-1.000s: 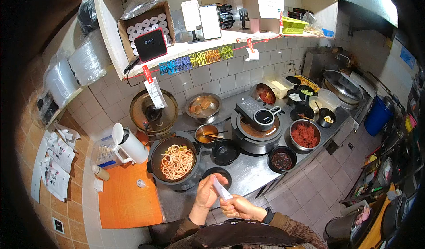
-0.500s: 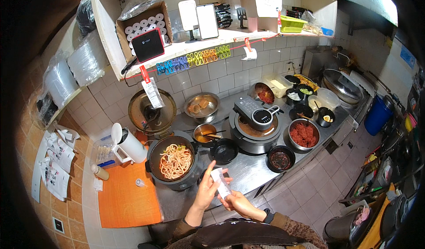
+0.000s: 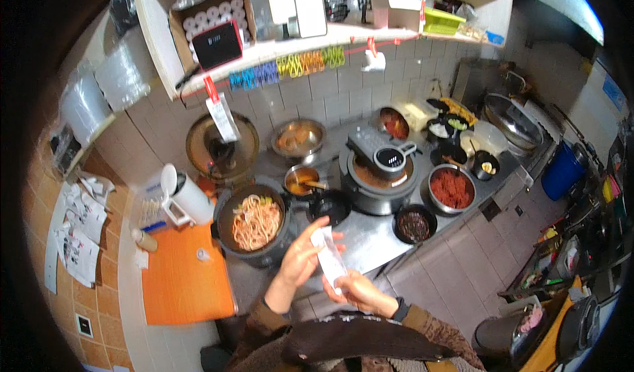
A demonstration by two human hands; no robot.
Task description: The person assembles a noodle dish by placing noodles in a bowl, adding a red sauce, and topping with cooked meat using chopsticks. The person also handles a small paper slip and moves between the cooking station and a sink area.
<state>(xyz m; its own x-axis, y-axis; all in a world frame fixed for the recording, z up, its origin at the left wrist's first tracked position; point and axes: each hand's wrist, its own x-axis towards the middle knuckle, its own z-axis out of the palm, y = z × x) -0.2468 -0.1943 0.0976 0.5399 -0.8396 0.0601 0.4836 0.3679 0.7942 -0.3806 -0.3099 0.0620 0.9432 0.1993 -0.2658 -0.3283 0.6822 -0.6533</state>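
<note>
- Nearest: right hand (image 3: 362, 291), closed in a pinch, thumb on top, on the lower end of a white paper slip (image 3: 330, 258). Dark band (image 3: 401, 309) at that wrist.
- Slip runs up and leftward, long and narrow, above the front edge of the steel surface (image 3: 366, 243). Any print too blurred to make out.
- Left hand (image 3: 302, 258) open, fingers spread, by the slip's upper part; some fingers behind it. Cannot tell whether they press on it.
- Step in hand, my reading: slip held up between both hands, handled or looked over. Next move calls for a steady right pinch and a light left touch; thin paper would crease easily.
- Just beyond: deep pot (image 3: 264, 254) of thick pale noodles, left; black pan (image 3: 330, 207) near it; dark bowl (image 3: 397, 232) of dark sauce, right.
- Farther: another slip (image 3: 224, 119) hangs from the shelf (image 3: 281, 45).
</note>
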